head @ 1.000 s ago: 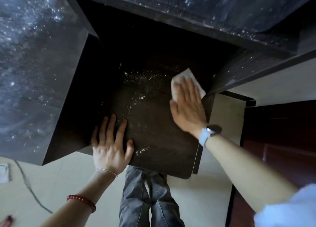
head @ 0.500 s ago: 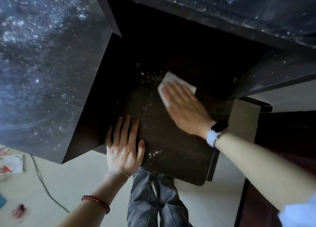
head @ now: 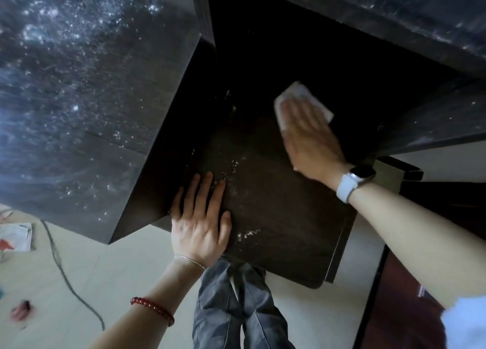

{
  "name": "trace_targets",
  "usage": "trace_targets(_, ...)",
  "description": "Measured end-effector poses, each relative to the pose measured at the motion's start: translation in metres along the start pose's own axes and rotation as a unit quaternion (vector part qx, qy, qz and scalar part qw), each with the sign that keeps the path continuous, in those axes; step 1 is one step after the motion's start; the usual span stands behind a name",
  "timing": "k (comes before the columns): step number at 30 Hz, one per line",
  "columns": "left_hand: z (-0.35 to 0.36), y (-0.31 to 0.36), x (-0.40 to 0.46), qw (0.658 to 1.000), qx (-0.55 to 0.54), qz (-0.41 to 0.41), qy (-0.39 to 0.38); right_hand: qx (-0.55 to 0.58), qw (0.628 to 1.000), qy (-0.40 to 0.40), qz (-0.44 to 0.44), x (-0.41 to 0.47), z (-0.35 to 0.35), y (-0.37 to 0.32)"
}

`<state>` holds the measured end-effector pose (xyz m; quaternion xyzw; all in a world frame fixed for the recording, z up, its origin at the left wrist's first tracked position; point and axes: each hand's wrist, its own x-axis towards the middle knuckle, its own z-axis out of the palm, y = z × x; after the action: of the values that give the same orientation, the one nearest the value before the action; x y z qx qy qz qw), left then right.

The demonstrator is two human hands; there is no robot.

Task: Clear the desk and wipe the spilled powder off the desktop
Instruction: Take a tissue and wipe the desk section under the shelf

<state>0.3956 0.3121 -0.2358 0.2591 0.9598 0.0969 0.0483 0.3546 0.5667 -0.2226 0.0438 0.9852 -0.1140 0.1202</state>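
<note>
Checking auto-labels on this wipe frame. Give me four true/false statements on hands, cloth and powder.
1. The right hand presses a white cloth flat on the lower shelf. True.
2. The left hand holds the cloth. False: it rests flat on the shelf, holding nothing.
3. The shelf is wiped clean. False: powder lies beside the left hand.
4. A watch is on the right wrist. True.

The right hand presses a white cloth flat on the dark lower shelf, far right. The left hand lies flat at its near left edge, beside scattered powder.
</note>
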Motion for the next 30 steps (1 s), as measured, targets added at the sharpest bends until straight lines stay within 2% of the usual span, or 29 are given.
trace_targets(1,0.0,0.0,0.0,1.0,-0.002,0.0,0.0,0.014,0.992,0.044,0.12,0.008,-0.003,0.011)
trace_targets(3,0.001,0.0,-0.001,1.0,-0.006,0.0,0.004,0.046,0.942,0.107,0.315,0.031,-0.007,0.016)
trace_targets(4,0.001,0.0,-0.001,1.0,-0.007,0.002,0.004,0.058,0.921,0.113,0.367,0.045,-0.006,0.01)
trace_targets(5,0.001,-0.001,-0.001,1.0,-0.007,0.003,0.006,0.065,0.916,0.105,0.383,0.057,-0.006,0.0)
trace_targets(6,0.001,-0.001,-0.001,1.0,-0.007,0.003,0.007,0.06,0.926,0.097,0.359,0.068,-0.006,-0.012)
trace_targets(8,0.001,-0.001,-0.001,1.0,-0.005,0.003,0.007,0.045,0.967,0.071,0.241,0.084,-0.002,-0.039)
trace_targets(10,0.0,-0.001,0.0,1.0,-0.005,0.003,0.004,0.038,0.989,0.058,0.127,0.094,0.001,-0.059)
trace_targets(17,0.0,-0.001,0.0,1.0,-0.007,0.005,0.004,0.039,0.998,0.043,-0.039,0.065,0.003,-0.067)
trace_targets(21,-0.001,-0.002,0.0,1.0,-0.009,0.004,0.002,0.019,0.985,-0.027,-0.167,0.038,0.004,-0.058)
trace_targets(23,-0.001,-0.002,-0.001,1.0,-0.012,0.005,0.001,0.001,0.983,-0.04,-0.177,0.045,-0.002,-0.048)
trace_targets(27,-0.001,-0.002,-0.001,1.0,-0.019,0.002,0.002,0.02,0.999,0.008,-0.03,0.07,-0.007,-0.054)
trace_targets(30,-0.002,-0.002,-0.001,1.0,-0.023,0.005,-0.001,0.045,0.999,0.014,-0.005,0.062,-0.002,-0.074)
